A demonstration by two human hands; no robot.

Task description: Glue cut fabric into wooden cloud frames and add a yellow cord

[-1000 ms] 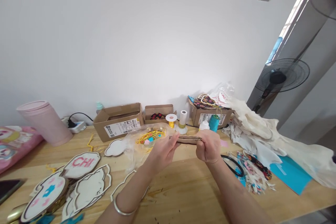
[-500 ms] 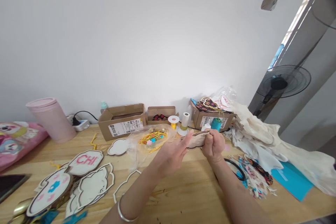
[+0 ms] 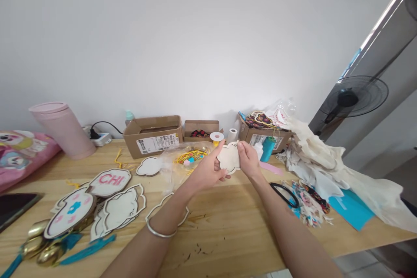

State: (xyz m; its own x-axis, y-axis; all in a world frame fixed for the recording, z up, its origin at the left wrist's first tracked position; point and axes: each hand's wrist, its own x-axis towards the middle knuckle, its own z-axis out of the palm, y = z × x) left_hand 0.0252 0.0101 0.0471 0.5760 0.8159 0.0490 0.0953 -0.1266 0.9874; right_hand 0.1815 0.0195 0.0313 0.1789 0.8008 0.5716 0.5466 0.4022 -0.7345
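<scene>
A pale cloth-faced plaque point(image 3: 230, 159) with a scalloped edge is held up over the table, its flat face toward me. My left hand point(image 3: 211, 167) grips its left edge, thumb up and fingers underneath. At the upper right, my right hand point(image 3: 248, 158) pinches it with the thumb on the face. Just behind are a white-flanged spool of yellow thread point(image 3: 216, 138), a white roll point(image 3: 232, 134) and a teal thread cone point(image 3: 268, 148). A scalloped wooden frame point(image 3: 163, 203) lies on the table, partly hidden under my left forearm.
Left lie several plaques, one lettered CHI point(image 3: 110, 182), plus brass bells point(image 3: 50, 253). Cardboard boxes point(image 3: 158, 142) stand along the wall near a clear bag of yellow cords point(image 3: 190, 156). To the right are a black hoop point(image 3: 285, 194), fabric scraps point(image 3: 309, 204), blue sheet point(image 3: 352, 212) and cream cloth point(image 3: 325, 160).
The plaque has turned from nearly edge-on to face me, and both hands have shifted slightly left with it. A pink strip beside the right hand now shows more. The camera view has shifted slightly.
</scene>
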